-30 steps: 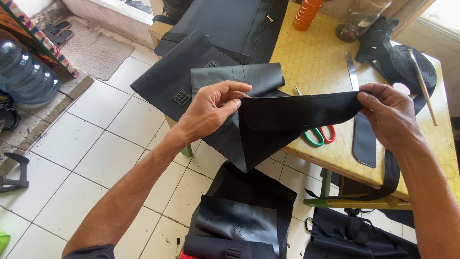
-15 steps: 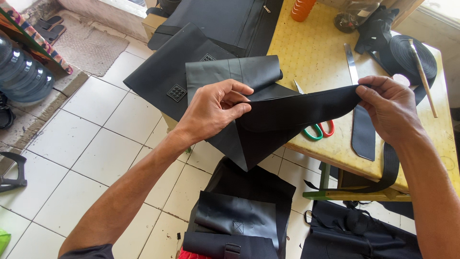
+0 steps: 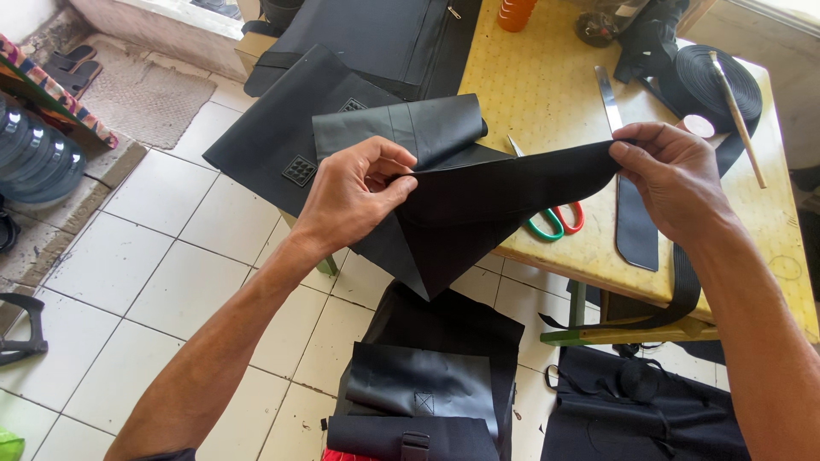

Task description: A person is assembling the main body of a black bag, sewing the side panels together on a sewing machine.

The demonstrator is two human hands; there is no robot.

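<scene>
Black fabric piece (image 3: pixel 487 213) stretched between both hands, matte, smooth, folded, lower corner hanging in point. Left hand (image 3: pixel 354 192) pinching folded edge, fingers pressed together. Right hand (image 3: pixel 675 179) pinching far end. Under right hand: yellow surface (image 3: pixel 547 94), dotted texture. Scissors (image 3: pixel 555 222) with green and red handles below fabric. Black webbing roll (image 3: pixel 709 85) beyond right hand.
</scene>
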